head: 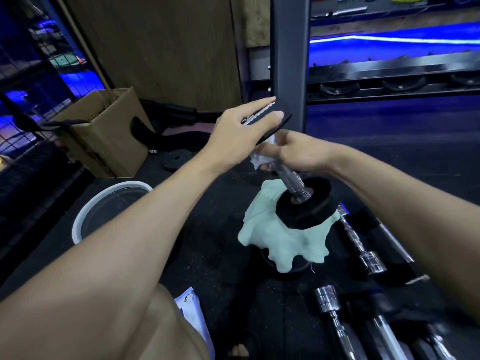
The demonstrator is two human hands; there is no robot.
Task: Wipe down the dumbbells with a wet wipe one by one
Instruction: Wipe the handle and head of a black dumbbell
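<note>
A white bucket [85,216] is seen at the left on the dark floor, close under the left forearm; should the dumbbell be let go, it could be toppled toward that side, though the bucket is judged near rather than directly in the way. The dumbbell [298,201] is stood on end, tilted, its lower black plate resting on a pale green cloth [280,245] at the centre; a soft, bunched cloth is a poor footing, so a slip or roll of the plate is judged the main risk if the upper end is not kept steadied.

The upper plate is capped by the left hand [244,128]; the fingers are laid nearly flat and spread over the plate's face and the bar's threaded end, with the thumb under the rim, so the grasp is loose rather than clenched; a hard rub could therefore shift the plate out from under it.

The wet wipe [262,157] is held by the right hand [296,154], which is curled closed around the chrome handle just below the upper plate, the wipe pressed between palm and bar; a wet bar may be made slippery. Further chrome bars [363,245] lie at the right, apparently awaiting their turn.
</note>
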